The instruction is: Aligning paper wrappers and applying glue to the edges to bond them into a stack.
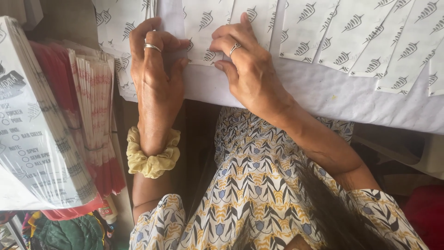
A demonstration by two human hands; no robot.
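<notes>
Printed paper sheet (203, 28), both hands pressing, wrapped stacks (37, 139) beside

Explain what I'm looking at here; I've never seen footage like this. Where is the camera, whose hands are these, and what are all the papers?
There is one picture, taken from a camera worn on a person's head and looking down, so their patterned top fills the bottom. Both hands are theirs. The left hand, with a ring and a yellow scrunchie on the wrist, and the right hand, also ringed, press on one white paper bag. It belongs to overlapping rows of printed paper bags lying on a white sheet. At far left stand a plastic-wrapped bundle of printed bags and a red-and-white stack. Whether the fingers pinch or only press is unclear.
</notes>
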